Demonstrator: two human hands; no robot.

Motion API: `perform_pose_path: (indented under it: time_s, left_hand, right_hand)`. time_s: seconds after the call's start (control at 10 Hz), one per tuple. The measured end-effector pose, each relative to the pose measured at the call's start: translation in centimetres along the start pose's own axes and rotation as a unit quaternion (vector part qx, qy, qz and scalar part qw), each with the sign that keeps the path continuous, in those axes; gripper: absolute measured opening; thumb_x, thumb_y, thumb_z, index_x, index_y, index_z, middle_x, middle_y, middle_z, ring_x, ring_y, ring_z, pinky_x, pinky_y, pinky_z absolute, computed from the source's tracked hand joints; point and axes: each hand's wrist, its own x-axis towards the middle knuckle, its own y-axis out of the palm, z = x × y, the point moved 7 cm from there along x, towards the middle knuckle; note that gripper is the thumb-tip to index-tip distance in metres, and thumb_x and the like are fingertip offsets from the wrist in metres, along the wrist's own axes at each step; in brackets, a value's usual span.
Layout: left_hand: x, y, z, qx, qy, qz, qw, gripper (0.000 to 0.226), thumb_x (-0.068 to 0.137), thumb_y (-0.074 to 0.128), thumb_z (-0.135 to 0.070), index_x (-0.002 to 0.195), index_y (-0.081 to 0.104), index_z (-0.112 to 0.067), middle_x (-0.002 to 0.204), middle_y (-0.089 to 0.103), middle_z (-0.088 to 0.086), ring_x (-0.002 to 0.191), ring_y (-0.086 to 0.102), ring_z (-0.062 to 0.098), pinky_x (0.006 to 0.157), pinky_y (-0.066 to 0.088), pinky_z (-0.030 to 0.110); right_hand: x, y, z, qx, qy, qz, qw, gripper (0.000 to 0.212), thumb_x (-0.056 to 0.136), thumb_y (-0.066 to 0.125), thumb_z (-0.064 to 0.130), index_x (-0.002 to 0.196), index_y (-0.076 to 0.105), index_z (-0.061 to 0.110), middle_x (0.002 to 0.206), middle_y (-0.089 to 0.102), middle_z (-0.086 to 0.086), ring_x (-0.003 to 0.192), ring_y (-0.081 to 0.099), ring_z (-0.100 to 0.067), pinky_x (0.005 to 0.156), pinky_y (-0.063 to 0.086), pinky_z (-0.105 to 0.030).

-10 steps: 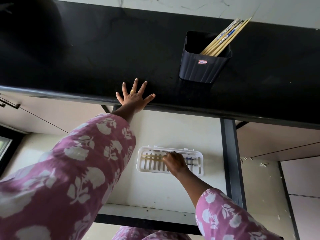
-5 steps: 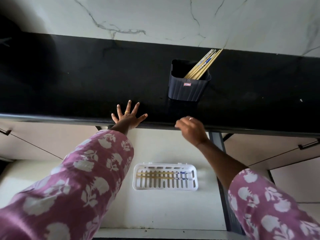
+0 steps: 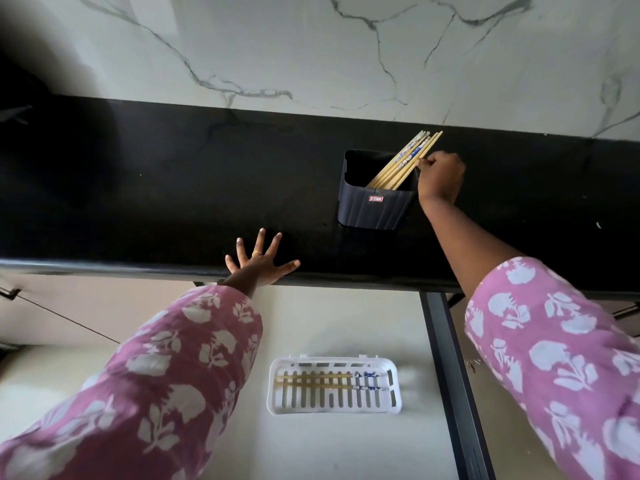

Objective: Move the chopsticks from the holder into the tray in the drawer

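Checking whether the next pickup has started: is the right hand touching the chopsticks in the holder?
Touching. The head view shows the right hand with its fingertips pinching the outermost of the chopsticks leaning in the holder.

Counter (image 3: 138, 188) black, tray (image 3: 334, 409) white, sleeves (image 3: 180, 358) pink with white flowers.

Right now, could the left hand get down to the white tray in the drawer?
Probably yes: the left hand rests flat on the counter edge, holding nothing, and the white tray lies uncovered in the open drawer below it.
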Motion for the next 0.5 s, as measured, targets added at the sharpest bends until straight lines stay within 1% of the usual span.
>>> perform_pose_path:
  time_s: [0.1,0.2,0.3,0.4,0.5]
  left_hand:
    - [0.1,0.0,0.1,0.0,-0.003,0.001,1.0,0.083,0.073,0.034,-0.083,0.139,-0.008,-0.055,0.151,-0.024,-0.021,0.139,-0.025,0.032,0.109,-0.005,0.059]
    - [0.2,0.0,0.2,0.003,-0.006,0.006,1.0,0.084,0.073,0.034,-0.083,0.139,-0.008,-0.055,0.151,-0.025,-0.021,0.139,-0.025,0.033,0.109,-0.004,0.059]
    - [0.2,0.0,0.1,0.005,-0.006,0.012,1.0,0.084,0.073,0.034,-0.083,0.139,-0.009,-0.055,0.151,-0.025,-0.021,0.139,-0.025,0.033,0.109,-0.004,0.059]
    - [0.2,-0.1,0.0,0.008,-0.007,0.016,1.0,0.083,0.074,0.034,-0.083,0.139,-0.01,-0.055,0.151,-0.026,-0.021,0.139,-0.025,0.033,0.109,-0.003,0.059]
    - [0.1,-0.1,0.0,0.009,-0.006,0.011,1.0,0.083,0.075,0.033,-0.082,0.14,-0.01,-0.054,0.151,-0.026,-0.02,0.139,-0.025,0.033,0.109,-0.003,0.059]
  right_hand:
    - [1.5,1.5,-0.7,0.049,0.077,0.036,0.995,0.033,0.086,0.066,0.028,0.101,0.068,-0.002,0.104,0.07,-0.017,0.097,0.067,-0.028,0.07,0.048,-0.029]
    - [2.4,2.6,-1.5,0.084,0.144,0.064,0.984,0.04,0.082,0.071,0.026,0.111,0.065,-0.001,0.114,0.068,-0.017,0.105,0.066,-0.028,0.077,0.052,-0.03]
    - [2.9,3.3,-2.4,0.093,0.192,0.059,0.975,0.037,0.085,0.068,0.012,0.119,0.06,0.001,0.122,0.065,-0.016,0.113,0.063,-0.026,0.089,0.053,-0.03]
    - [2.8,3.8,-3.3,0.119,0.214,0.055,0.968,0.035,0.086,0.064,0.008,0.12,0.06,0.0,0.122,0.065,-0.015,0.112,0.063,-0.025,0.089,0.052,-0.029]
    - [2.9,4.4,-3.6,0.166,0.202,0.07,0.963,0.034,0.085,0.067,0.014,0.114,0.063,-0.002,0.116,0.067,-0.018,0.105,0.066,-0.026,0.089,0.055,-0.033]
